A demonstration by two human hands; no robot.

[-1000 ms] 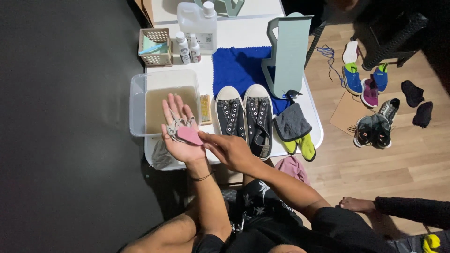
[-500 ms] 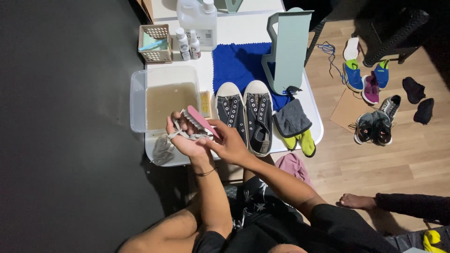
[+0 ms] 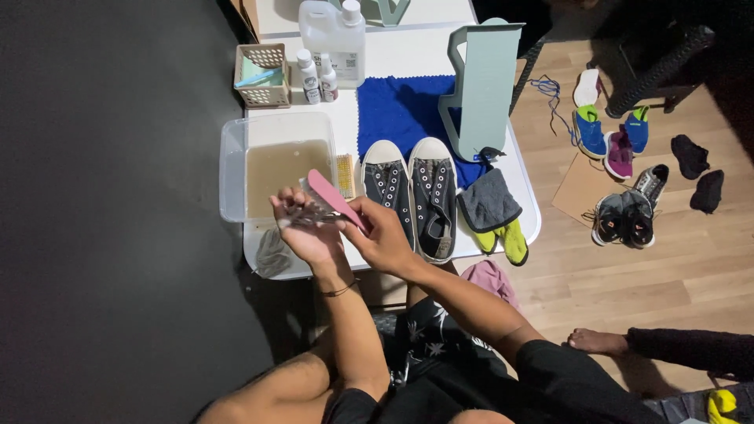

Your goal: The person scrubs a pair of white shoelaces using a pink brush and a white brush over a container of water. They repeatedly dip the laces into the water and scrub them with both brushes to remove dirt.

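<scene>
Brush: pink brush (image 3: 334, 196), tilted, held over the near edge of the tub, just left of the shoes.
Right hand: right hand (image 3: 385, 239) clamped on the brush's lower end, pressed against the left hand.
Left hand: left hand (image 3: 306, 232) palm up, fingers curled round a bunch of grey laces (image 3: 302, 212); the brush lies across them.
Hands: together, touching, above the table's near edge.
Tub: clear plastic tub (image 3: 236, 169) of murky brown water, on the table's left side.
Shoes: pair of dark shoes (image 3: 412, 192) with white toe caps, side by side, toes away, partly on the blue cloth (image 3: 397, 106).
Table: white table (image 3: 408, 51).
Basket: small basket (image 3: 263, 74) at the far left; two small bottles (image 3: 316, 76) and a big white jug (image 3: 334, 35) beside it.
Stand: pale green stand (image 3: 483, 86) upright on the cloth.
Grey cloth: folded grey cloth (image 3: 487, 200) right of the shoes, yellow-green items (image 3: 506, 239) just under it.
Floor: wood floor (image 3: 628, 275) with more shoes (image 3: 620, 216) and black socks (image 3: 699, 169) well to the right.
Other person: bare foot (image 3: 597, 341) at lower right.
</scene>
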